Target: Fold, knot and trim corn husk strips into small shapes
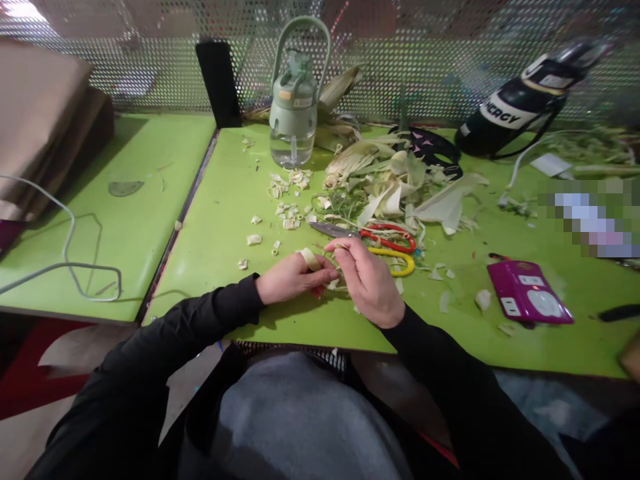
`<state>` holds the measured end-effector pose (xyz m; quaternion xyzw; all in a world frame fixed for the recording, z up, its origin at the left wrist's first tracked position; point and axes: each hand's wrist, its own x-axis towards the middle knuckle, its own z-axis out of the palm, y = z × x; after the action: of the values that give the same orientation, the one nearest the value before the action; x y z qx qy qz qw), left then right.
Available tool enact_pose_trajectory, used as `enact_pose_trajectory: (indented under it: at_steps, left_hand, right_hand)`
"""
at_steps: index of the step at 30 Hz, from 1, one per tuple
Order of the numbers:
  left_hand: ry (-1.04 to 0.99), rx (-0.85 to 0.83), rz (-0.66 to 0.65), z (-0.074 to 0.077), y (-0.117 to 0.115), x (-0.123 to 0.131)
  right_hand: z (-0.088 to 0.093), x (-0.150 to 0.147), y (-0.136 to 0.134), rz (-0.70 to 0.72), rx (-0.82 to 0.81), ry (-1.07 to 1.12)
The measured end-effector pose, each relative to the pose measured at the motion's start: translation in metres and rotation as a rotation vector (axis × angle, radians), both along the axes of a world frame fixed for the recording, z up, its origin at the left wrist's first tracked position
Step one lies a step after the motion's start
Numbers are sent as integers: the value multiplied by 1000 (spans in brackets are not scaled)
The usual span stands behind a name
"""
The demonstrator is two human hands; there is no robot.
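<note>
My left hand [297, 275] is closed on a pale corn husk strip [311, 260], which curls over its fingers. Facing it, my right hand [367, 279] is pinched shut, and the small bit at its fingertips is too unclear to name. Just beyond my right hand lie scissors [387, 239] with one red and one yellow handle, their blades pointing left. Behind them is a heap of corn husks [385, 177] with green shreds. Small cut husk pieces [290, 217] are scattered on the green table [210, 247] to the left of the scissors.
A pale green water bottle [293, 113] stands behind the scraps, near a black upright panel [219, 83]. A black bottle [520, 107] leans at the back right. On the right lies a purple power socket [531, 293]. Cardboard [40, 120] and a cable [67, 233] are at left.
</note>
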<state>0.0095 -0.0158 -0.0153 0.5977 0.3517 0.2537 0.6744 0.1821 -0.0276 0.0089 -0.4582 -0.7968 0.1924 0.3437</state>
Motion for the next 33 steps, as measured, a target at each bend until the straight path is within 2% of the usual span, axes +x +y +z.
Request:
enact_pose_trajectory:
  at_steps: [11, 18, 26, 33]
  left_hand:
    - [-32, -46, -9, 0, -1, 2]
    - [-90, -38, 12, -6, 2, 1]
    - [-74, -76, 5, -7, 0, 1]
    - [-52, -34, -3, -6, 1, 0]
  right_hand:
    - [-3, -2, -2, 20, 100, -83]
    - [13, 5, 0, 210, -98, 51]
    - [8, 9, 4, 224, -211, 157]
    - [10, 9, 1, 170, -7, 72]
